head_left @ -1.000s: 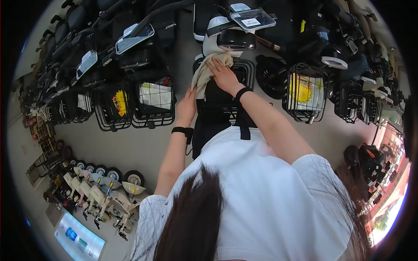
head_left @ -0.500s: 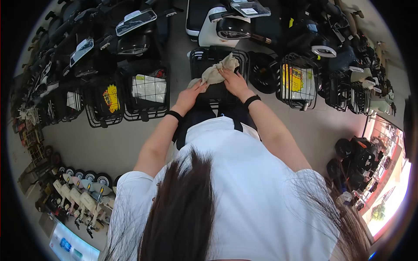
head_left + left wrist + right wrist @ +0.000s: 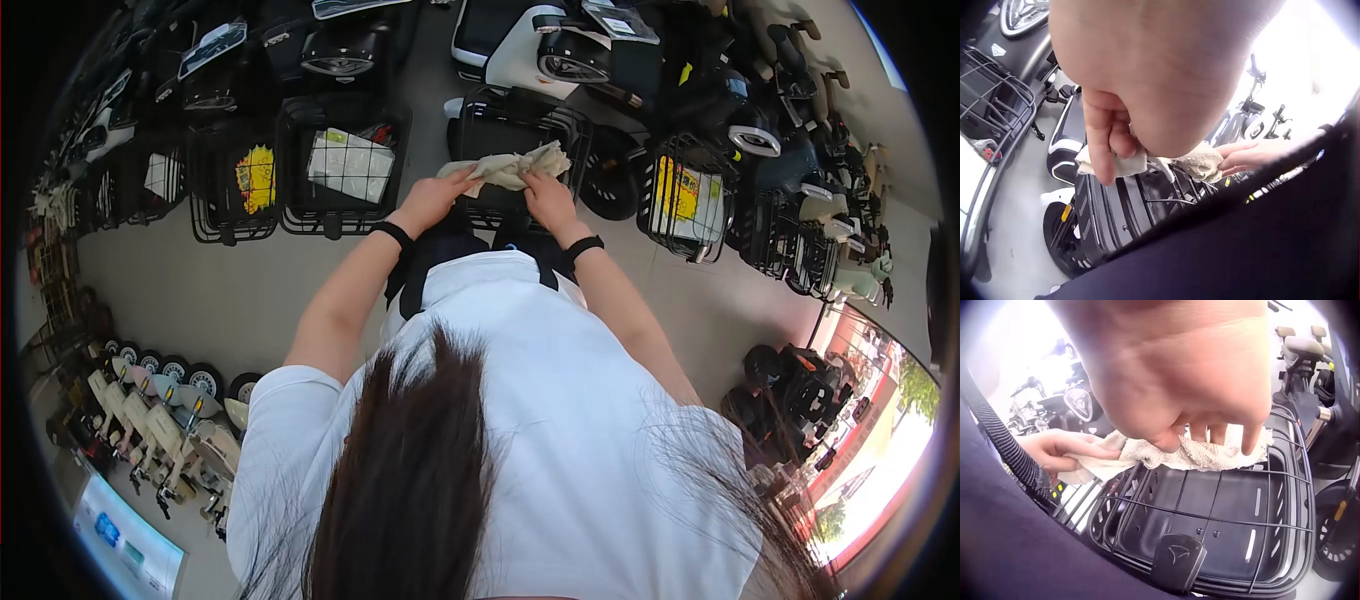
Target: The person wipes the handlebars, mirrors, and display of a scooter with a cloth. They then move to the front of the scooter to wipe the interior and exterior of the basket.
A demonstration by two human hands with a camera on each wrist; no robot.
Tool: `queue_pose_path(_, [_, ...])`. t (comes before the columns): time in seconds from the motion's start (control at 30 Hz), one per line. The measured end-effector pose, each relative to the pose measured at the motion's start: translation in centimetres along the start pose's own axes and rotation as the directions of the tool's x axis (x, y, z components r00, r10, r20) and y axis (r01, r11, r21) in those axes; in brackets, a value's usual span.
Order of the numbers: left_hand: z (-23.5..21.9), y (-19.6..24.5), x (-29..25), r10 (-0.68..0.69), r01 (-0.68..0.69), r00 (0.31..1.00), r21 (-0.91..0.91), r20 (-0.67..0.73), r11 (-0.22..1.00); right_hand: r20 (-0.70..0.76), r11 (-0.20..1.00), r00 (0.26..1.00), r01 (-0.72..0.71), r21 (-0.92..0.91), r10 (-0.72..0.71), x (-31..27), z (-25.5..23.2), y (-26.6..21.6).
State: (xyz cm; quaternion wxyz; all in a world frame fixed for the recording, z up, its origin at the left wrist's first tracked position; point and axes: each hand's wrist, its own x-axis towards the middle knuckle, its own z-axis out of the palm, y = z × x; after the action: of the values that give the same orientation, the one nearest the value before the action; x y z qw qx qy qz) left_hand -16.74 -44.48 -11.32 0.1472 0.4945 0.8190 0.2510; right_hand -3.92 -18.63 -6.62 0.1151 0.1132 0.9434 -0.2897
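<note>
A cream cloth [image 3: 505,171] is stretched, bunched and twisted, between both hands over a black wire basket [image 3: 520,110] on a white scooter. The left hand [image 3: 437,198] pinches its left end; in the left wrist view the left hand [image 3: 1147,81] has fingers curled on the cloth [image 3: 1129,164]. At the other end, the right hand [image 3: 550,205] grips the fabric; in the right wrist view the right hand [image 3: 1191,381] holds the cloth [image 3: 1197,453] above the basket's slatted liner [image 3: 1200,519].
Another basket with white papers [image 3: 350,168] stands to the left, beside one with a yellow tag [image 3: 256,178]. A basket with a yellow sign [image 3: 678,192] is on the right. Scooters line the far side, and small pale ones [image 3: 150,410] stand at lower left.
The right hand has come back toward the body and the left has joined it at a similar height. The cloth, spread under the right hand before, is now bunched lengthwise. The head view has shifted.
</note>
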Motion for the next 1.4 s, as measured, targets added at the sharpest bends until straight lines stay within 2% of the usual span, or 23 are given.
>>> queue_pose_path(0.07, [0.0,-0.2,-1.5,-0.011,0.012,1.000,-0.021,0.028,1.000,-0.033,0.986,0.998,0.040,-0.162,-0.046,0.2,-0.4,-0.2])
queue_pose_path(0.1, [-0.1,-0.1,-2.0,-0.013,0.016,0.998,-0.044,0.062,0.999,-0.031,0.985,0.998,0.047,-0.165,-0.053,0.4,-0.7,-0.5])
queue_pose_path(0.17, [0.0,0.4,-2.8,-0.018,0.022,0.999,-0.069,0.048,0.997,0.107,0.944,0.992,0.093,-0.316,-0.062,0.8,-1.5,-0.9])
queue_pose_path(0.2, [-0.2,0.7,-3.0,-0.018,0.022,0.999,-0.094,0.040,0.995,0.110,0.942,0.992,0.098,-0.321,-0.065,0.7,-1.1,-0.8])
queue_pose_path(0.27, [-1.0,1.3,-2.8,-0.010,0.013,0.999,-0.072,0.034,0.997,0.286,0.961,0.958,0.090,-0.263,-0.011,0.0,0.5,0.0])
queue_pose_path(0.3, [-1.5,1.5,-2.4,0.001,0.001,0.999,-0.046,0.034,0.999,0.287,0.959,0.958,0.093,-0.268,-0.012,-0.3,0.5,0.2])
queue_pose_path(0.37, [-2.4,1.5,-1.4,-0.046,0.048,0.998,-0.058,0.037,0.997,0.176,0.983,0.984,0.019,-0.185,0.014,-0.9,0.6,0.7])
queue_pose_path(0.4, [-2.9,1.6,-1.0,-0.088,0.092,0.995,-0.068,0.050,0.993,0.148,0.977,0.987,0.089,-0.194,-0.060,-1.5,-0.2,0.6])
queue_pose_path(0.53, [-4.9,2.0,2.6,-0.064,0.062,0.998,-0.077,-0.023,0.995,0.256,0.995,0.967,0.041,-0.088,-0.018,-0.6,-0.9,1.5])
queue_pose_path(0.6, [-5.2,1.6,5.0,0.091,-0.097,0.990,-0.045,-0.111,0.994,0.144,0.998,0.989,-0.035,-0.047,0.041,0.1,-1.6,1.9])
queue_pose_path(0.63, [-5.5,1.7,6.4,0.094,-0.100,0.990,-0.047,-0.109,0.994,0.142,0.998,0.989,-0.038,-0.046,0.045,0.6,-2.2,2.0])
queue_pose_path(0.7, [-6.5,2.1,9.3,0.054,-0.076,0.984,-0.130,-0.167,0.989,-0.137,0.972,0.965,-0.207,0.110,0.222,1.7,-4.1,2.6])
queue_pose_path(0.77, [-7.8,3.1,12.1,0.034,-0.052,0.988,-0.120,-0.148,0.991,-0.327,0.951,0.897,-0.250,0.182,0.298,2.6,-6.4,3.0])
queue_pose_path(0.83, [-7.5,3.2,15.0,0.042,-0.048,0.994,-0.053,-0.103,0.997,-0.405,0.963,0.875,-0.229,0.140,0.267,3.7,-8.2,4.4])
queue_pose_path(0.9, [-5.2,2.4,16.6,0.075,-0.082,0.984,-0.032,-0.161,0.996,-0.376,0.950,0.876,-0.249,0.186,0.303,5.3,-9.7,5.5])
queue_pose_path(1.0, [-2.8,1.3,17.5,-0.028,0.039,0.986,0.068,-0.162,0.997,-0.284,0.963,0.931,-0.177,0.203,0.231,8.2,-9.6,7.5])
queue_pose_path(1.07, [-2.7,0.5,16.7,-0.129,0.153,0.983,0.189,-0.131,0.970,-0.144,0.974,0.976,-0.136,0.183,0.164,10.4,-8.6,8.8])
queue_pose_path(1.13, [-3.6,0.2,15.9,-0.185,0.206,0.976,0.210,-0.117,0.956,0.014,0.972,0.991,-0.136,0.191,0.136,12.4,-7.8,7.9])
queue_pose_path(1.17, [-4.1,-0.1,15.4,-0.222,0.238,0.971,0.238,-0.092,0.942,0.032,0.974,0.992,-0.124,0.187,0.121,13.3,-7.2,7.4])
queue_pose_path(1.23, [-4.7,-1.0,13.7,-0.290,0.310,0.948,0.164,-0.132,0.937,0.006,0.998,0.998,0.060,0.038,-0.060,14.4,-5.7,5.7])
queue_pose_path(1.27, [-5.0,-1.3,12.7,-0.336,0.354,0.927,0.093,-0.167,0.931,0.022,0.997,0.998,0.065,0.042,-0.066,14.9,-5.3,5.0])
queue_pose_path(1.3, [-4.4,-1.9,11.6,-0.357,0.375,0.919,0.090,-0.168,0.923,0.040,0.996,0.996,0.078,0.045,-0.079,15.4,-4.7,4.2])
queue_pose_path(1.4, [-0.2,-4.5,7.8,-0.465,0.470,0.835,-0.056,-0.293,0.881,0.059,0.964,0.962,0.266,0.008,-0.266,17.0,-3.7,1.5])
